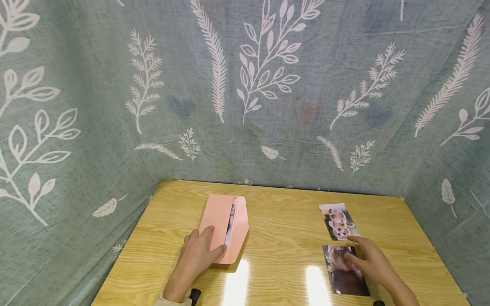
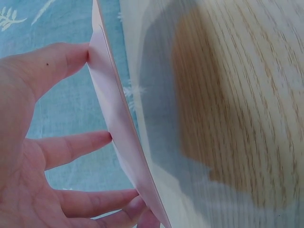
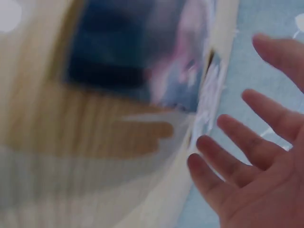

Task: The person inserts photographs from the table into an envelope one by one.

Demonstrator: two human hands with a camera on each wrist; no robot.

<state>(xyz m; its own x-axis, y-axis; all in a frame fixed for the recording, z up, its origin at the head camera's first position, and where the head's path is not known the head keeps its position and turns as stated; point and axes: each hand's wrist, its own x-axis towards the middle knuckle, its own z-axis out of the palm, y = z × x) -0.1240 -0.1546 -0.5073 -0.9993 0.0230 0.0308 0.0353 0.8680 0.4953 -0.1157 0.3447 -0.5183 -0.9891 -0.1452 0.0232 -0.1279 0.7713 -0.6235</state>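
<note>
A pink envelope [image 1: 214,212] lies on the left part of the table, its pointed flap [image 1: 242,231] folded out to the right. Inside its long opening the edge of a picture [image 1: 229,229] shows. My left hand [image 1: 195,253] rests on the lower part of the envelope; in the left wrist view the fairly straight thumb and spread fingers [image 2: 90,143] touch its surface. On the right, my right hand [image 1: 373,261] hovers with spread fingers over a dark photo [image 1: 352,280]. Just beyond it lies a photo of a spotted animal [image 1: 337,221], upside down to me. The right palm holds nothing.
The wooden table [image 1: 283,221] has bright light reflections near its front. A green cloth with white leaf prints [image 1: 237,153] hangs behind the table and along both sides. Small black pieces [image 1: 195,295] show by the wrists.
</note>
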